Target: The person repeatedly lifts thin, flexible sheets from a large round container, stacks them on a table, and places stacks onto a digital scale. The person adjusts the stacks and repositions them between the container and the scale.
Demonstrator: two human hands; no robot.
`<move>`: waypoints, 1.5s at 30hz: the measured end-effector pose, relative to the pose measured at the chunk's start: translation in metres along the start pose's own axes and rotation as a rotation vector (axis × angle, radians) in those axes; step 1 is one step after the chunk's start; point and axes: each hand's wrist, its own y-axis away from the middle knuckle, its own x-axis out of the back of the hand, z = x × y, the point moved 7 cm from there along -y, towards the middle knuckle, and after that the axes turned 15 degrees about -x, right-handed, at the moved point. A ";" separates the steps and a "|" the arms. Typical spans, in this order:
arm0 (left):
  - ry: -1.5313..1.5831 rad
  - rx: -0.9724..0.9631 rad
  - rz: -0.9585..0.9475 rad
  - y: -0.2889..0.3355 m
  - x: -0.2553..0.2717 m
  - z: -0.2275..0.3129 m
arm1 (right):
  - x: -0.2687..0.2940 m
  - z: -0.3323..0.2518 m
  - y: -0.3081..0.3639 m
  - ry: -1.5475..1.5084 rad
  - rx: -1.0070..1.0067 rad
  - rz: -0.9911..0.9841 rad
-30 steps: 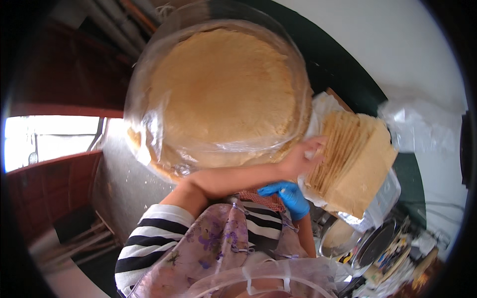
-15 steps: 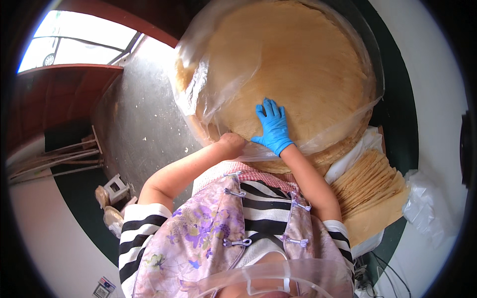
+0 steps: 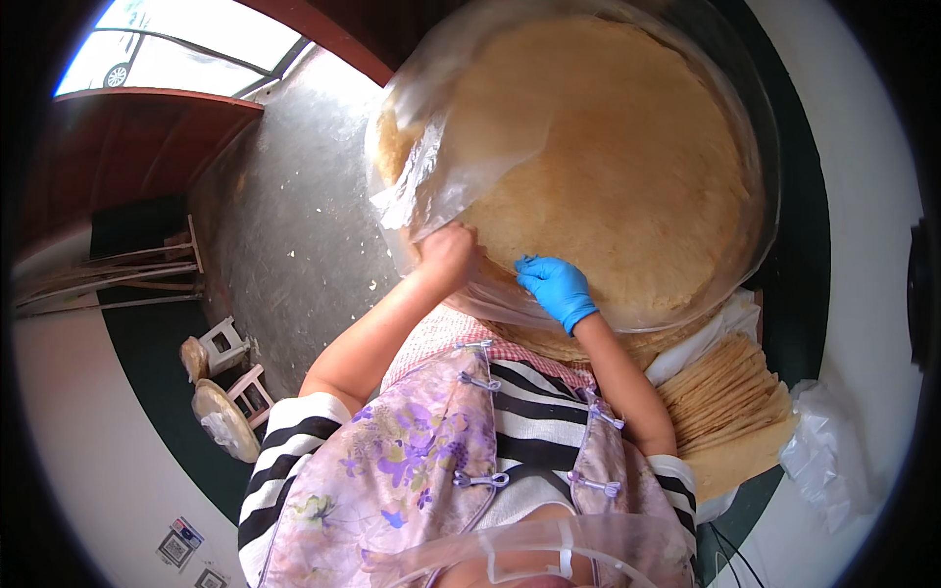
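Note:
A big round stack of thin, tan pancakes [image 3: 627, 186] lies before me, with a clear plastic sheet [image 3: 426, 162] wrapped around its rim and folded over its left part. My bare left hand [image 3: 449, 253] is closed at the near left rim, gripping the plastic sheet there; its fingertips are hidden. Just to its right, my right hand [image 3: 556, 287], in a blue glove, has its fingers pinched together at the near edge of the top pancake. Whether they hold the pancake's edge or the plastic is hard to make out.
Folded pancakes [image 3: 720, 392] are piled at right, beside a crumpled clear plastic bag [image 3: 828, 441] near the wall. Left are a white stool [image 3: 223, 345], a pink stool [image 3: 252, 392] and folded metal racks [image 3: 118, 274]. Grey floor [image 3: 294, 196] with white specks lies beyond my left arm.
My right hand has gone from lying spread on the top pancake to pinching at its near edge. My left hand has moved slightly up along the rim. The whole view has shifted a little.

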 end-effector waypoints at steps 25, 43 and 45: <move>1.579 0.321 0.208 0.005 -0.042 -0.016 | 0.013 -0.046 -0.027 -0.085 0.067 -0.054; 1.305 0.428 0.186 0.002 -0.076 -0.035 | 0.015 -0.057 -0.057 -0.078 -0.066 0.017; 1.229 0.453 0.146 0.005 -0.065 -0.033 | 0.021 -0.050 -0.063 -0.111 -0.130 -0.030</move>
